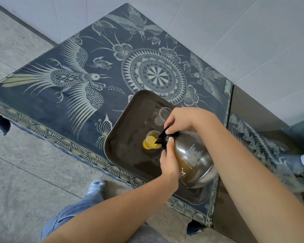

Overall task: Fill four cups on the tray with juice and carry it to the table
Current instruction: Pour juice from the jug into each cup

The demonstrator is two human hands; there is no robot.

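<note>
A dark metal tray (pixel 126 137) lies on the patterned table. On it stands a clear cup (pixel 152 142) holding orange juice. Two empty clear cups (pixel 162 114) sit behind it, partly hidden by my right hand. A glass jug (pixel 191 158) with a black spout is tilted over the juice cup. My right hand (pixel 182 121) grips the jug's top near the black lid. My left hand (pixel 169 161) holds the jug's neck from below.
The table carries a dark blue cloth (pixel 77 81) with pale bird and flower patterns. White walls stand behind it. A brown surface (pixel 244 106) adjoins the table at the right. My knee in jeans and a socked foot (pixel 96 185) show on the grey floor.
</note>
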